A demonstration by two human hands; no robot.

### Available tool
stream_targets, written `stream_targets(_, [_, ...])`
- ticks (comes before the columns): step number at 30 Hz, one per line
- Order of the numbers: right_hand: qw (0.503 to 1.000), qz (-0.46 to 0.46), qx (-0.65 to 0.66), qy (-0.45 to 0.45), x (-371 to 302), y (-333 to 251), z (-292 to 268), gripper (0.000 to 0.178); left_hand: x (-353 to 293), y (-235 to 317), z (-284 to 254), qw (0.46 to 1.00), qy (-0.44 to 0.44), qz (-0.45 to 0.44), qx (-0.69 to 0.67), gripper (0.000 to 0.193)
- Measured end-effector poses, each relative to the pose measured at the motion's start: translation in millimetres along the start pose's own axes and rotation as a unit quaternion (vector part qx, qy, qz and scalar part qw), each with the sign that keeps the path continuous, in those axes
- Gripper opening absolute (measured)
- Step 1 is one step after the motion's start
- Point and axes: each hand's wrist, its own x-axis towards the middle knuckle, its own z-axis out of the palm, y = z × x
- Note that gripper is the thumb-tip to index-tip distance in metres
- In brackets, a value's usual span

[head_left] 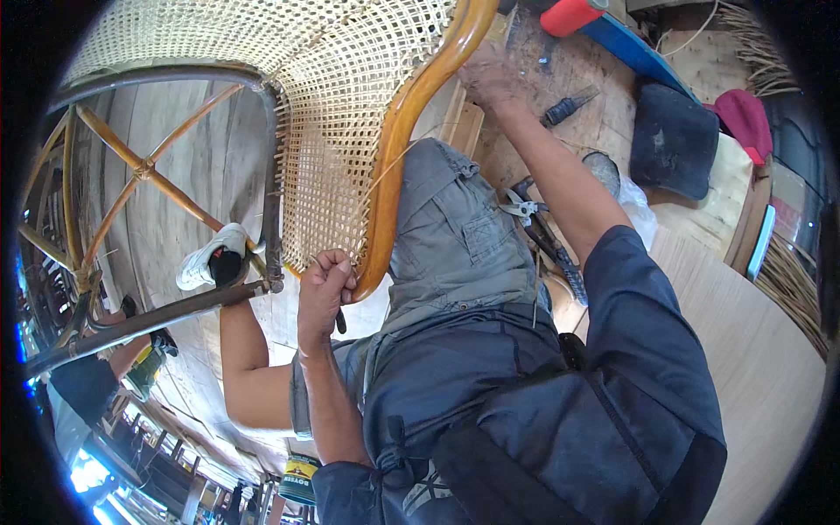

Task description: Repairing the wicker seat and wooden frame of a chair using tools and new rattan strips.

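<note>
My left hand (327,280) is closed in a pinch at the lower corner of a chair's woven cane panel (337,131), beside its curved varnished wood rim (385,188). A thin dark tool (340,322) sticks out below those fingers; its other end is hidden. Farther up, my right hand (488,77) is smeared by motion just right of the rim, and its fingers cannot be made out. A light cane strand (389,171) slants up across the rim toward the right. The rim's lower end lies by my lap.
Pliers (522,208) lie by my thigh, with a dark-handled tool (564,107) farther off. A black cushion (674,140), a red cylinder (570,14) and bundled cane (792,280) are at right. Dark chair legs (144,319) and a can (299,479) are at left, near another person (83,385).
</note>
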Motion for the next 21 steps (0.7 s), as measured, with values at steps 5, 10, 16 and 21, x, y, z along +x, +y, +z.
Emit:
stream_targets(5, [0.984, 0.032, 0.176, -0.004, 10.7, 9.1, 19.8, 0.024, 0.6, 2.1, -0.1, 1.0, 0.007, -0.003, 0.02, 0.011])
stream_targets(10, [0.914, 0.107, 0.388, 0.047, 11.5, 29.0, 14.4, 0.029, 3.1, 0.6, -2.7, 0.999, 0.006, -0.018, 0.032, 0.013])
stream_targets(16, [0.923, 0.195, 0.326, 0.064, 16.2, 45.5, 1.9, 0.026, 3.8, 1.4, -7.4, 0.999, -0.02, -0.022, 0.013, 0.015])
stream_targets(21, [0.943, 0.101, 0.317, -0.023, 12.3, 55.0, 6.4, 0.032, 7.5, 4.5, -12.4, 0.997, -0.055, -0.028, 0.037, 0.017])
